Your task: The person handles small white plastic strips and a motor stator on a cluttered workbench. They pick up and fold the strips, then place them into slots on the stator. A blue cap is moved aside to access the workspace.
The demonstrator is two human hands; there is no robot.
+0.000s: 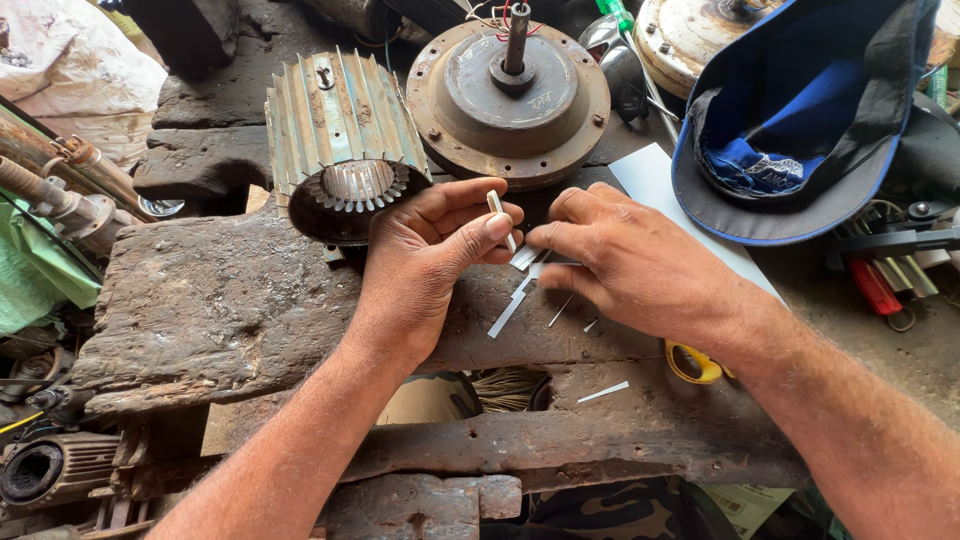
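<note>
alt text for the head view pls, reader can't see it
The left hand pinches a small white strip above a worn wooden bench, while the right hand presses on more white strips lying there. Behind them sit a ribbed metal motor housing, a round rusty motor plate and a blue cap.

Your tabletop (pixel 230 310) is rough, weathered grey wood, cracked and matt. The thin white strip (pixel 496 206) in your left-hand fingers (pixel 470 235) looks like smooth matt paper, as do the white slips (pixel 508 314) lying on the wood. The ribbed cylindrical motor housing (pixel 340 120) is dull, tarnished metal; the round rusty-brown metal end plate (pixel 510 100) is matt and pitted. The blue cap (pixel 810 120) is soft cloth.
</note>
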